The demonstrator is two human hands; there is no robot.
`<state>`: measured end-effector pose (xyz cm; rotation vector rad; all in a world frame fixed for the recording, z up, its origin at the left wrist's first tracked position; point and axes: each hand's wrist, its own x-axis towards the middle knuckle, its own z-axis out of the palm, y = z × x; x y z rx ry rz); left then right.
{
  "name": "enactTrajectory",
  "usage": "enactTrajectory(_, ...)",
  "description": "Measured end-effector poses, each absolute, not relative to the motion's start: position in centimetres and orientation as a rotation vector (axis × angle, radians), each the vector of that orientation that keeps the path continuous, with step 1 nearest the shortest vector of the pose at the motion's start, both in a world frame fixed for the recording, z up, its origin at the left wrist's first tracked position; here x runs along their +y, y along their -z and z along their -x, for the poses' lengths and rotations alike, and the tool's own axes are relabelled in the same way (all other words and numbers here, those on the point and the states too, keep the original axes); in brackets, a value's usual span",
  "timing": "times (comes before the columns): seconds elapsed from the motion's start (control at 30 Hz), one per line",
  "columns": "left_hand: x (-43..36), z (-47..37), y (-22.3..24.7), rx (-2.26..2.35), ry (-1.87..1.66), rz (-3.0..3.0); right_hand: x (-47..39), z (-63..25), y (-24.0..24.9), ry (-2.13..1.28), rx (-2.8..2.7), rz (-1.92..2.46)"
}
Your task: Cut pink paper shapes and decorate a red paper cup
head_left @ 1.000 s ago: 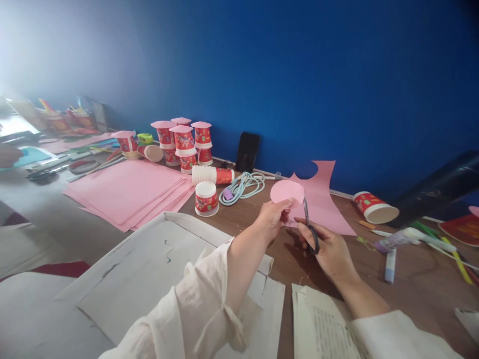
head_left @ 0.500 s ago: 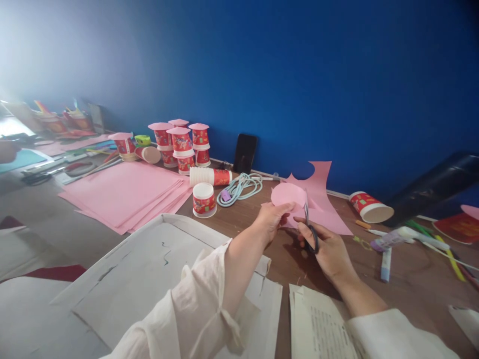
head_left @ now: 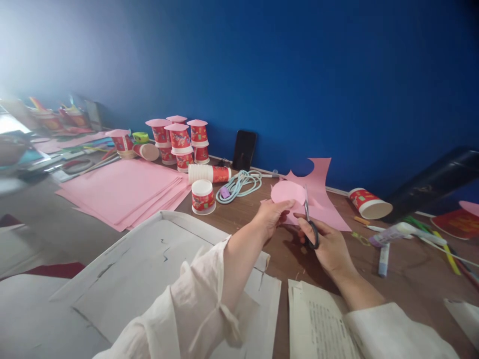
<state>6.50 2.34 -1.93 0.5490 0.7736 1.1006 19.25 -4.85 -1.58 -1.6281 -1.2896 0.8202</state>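
Observation:
Between thumb and fingers, my left hand (head_left: 275,215) pinches a pink paper circle (head_left: 287,193) by its lower edge. My right hand (head_left: 327,243) is closed on black-handled scissors (head_left: 312,230), whose blades point up along the right edge of the circle. Just behind lies a pink paper offcut (head_left: 322,192) with round pieces cut out of its upper edge. To the left, an upturned red-and-white paper cup (head_left: 203,198) stands beside a nested row of cups (head_left: 210,173) on its side.
Stacked cups with pink paper discs (head_left: 179,139) stand by the blue wall, near a phone (head_left: 245,150) and a coiled cable (head_left: 239,186). Pink sheets (head_left: 123,192) lie left. A tipped cup (head_left: 369,203), glue stick (head_left: 383,260) and black tube (head_left: 434,184) are right; printed papers (head_left: 322,319) lie in front.
The view has shifted slightly, so most things sit a little higher in the picture. Both hands keep nearly the same pose on the paper circle and scissors.

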Motion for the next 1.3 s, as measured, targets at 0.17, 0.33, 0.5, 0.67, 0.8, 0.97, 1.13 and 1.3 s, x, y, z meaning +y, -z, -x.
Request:
enactTrajectory(0.17, 2.32, -6.51, 1.93, 0.771, -1.107, -0.545, -4.87, -19.12, 1.54, -0.808, -1.281, 1.632)
enactTrajectory(0.33, 2.4, -6.52, 2.01, 0.766, -1.106, -0.539, -5.07, -18.94, 1.18, -0.821, -1.269, 1.638)
enactTrajectory(0.5, 2.54, -6.61, 2.25, 0.758, -1.117, -0.53, -5.05, -19.01, 1.25, -0.83, -1.269, 1.633)
enactTrajectory(0.67, 2.47, -6.58, 2.16, 0.744, -1.122, -0.542, -5.06, -19.06, 1.35, -0.807, -1.297, 1.624)
enactTrajectory(0.8, 2.56, -6.55, 2.23, 0.756, -1.127, -0.542, -5.09, -19.06, 1.29, -0.819, -1.295, 1.627)
enactTrajectory(0.97, 2.8, -6.59, 2.62, 0.752, -1.142, -0.551, -5.13, -19.12, 1.5, -0.83, -1.29, 1.613)
enactTrajectory(1.13, 2.67, -6.6, 2.55, 0.753, -1.152, -0.587, -5.14, -19.07, 1.53, -0.818, -1.296, 1.606)
enactTrajectory(1.3, 2.43, -6.58, 2.25, 0.778, -1.128, -0.61, -5.14, -19.14, 1.3, -0.812, -1.282, 1.613)
